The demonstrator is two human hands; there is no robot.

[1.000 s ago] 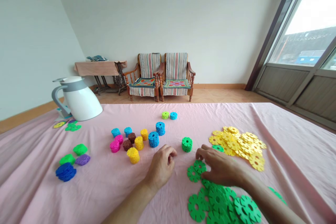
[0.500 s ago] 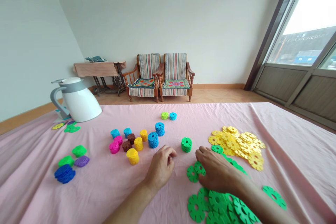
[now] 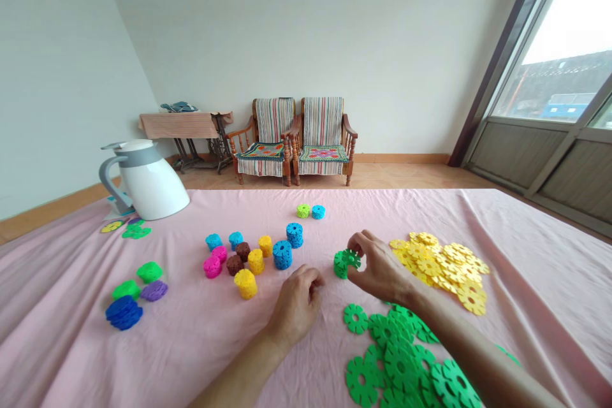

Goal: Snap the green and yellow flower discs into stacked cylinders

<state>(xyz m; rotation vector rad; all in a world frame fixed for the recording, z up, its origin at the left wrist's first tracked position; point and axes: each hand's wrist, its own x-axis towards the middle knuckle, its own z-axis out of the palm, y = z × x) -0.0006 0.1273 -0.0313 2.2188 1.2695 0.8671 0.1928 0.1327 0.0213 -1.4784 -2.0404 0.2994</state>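
Observation:
Between the thumb and fingers of my right hand (image 3: 380,268) is a green notched plastic disc (image 3: 352,259), tilted over the right side of a short green disc stack (image 3: 339,266). Whether the disc touches the stack I cannot tell. My left hand (image 3: 297,303) rests on the cloth left of that stack, its fingers curled in with nothing seen in them. Below my right forearm spreads a loose pile of green discs (image 3: 401,357). A single green disc (image 3: 356,319) lies at the pile's upper left edge.
Loose yellow discs (image 3: 430,261) are heaped to the right. Left of my left hand stand several small stacks: blue (image 3: 282,256), yellow (image 3: 245,285), brown (image 3: 234,265) and pink (image 3: 212,266). Dark blue discs (image 3: 124,313) and a white jug (image 3: 157,185) occupy the left side of the pink cloth (image 3: 191,344).
My right hand has moved up and left from the green pile to the green stack, with a green disc now in its fingers. My left hand has hardly moved.

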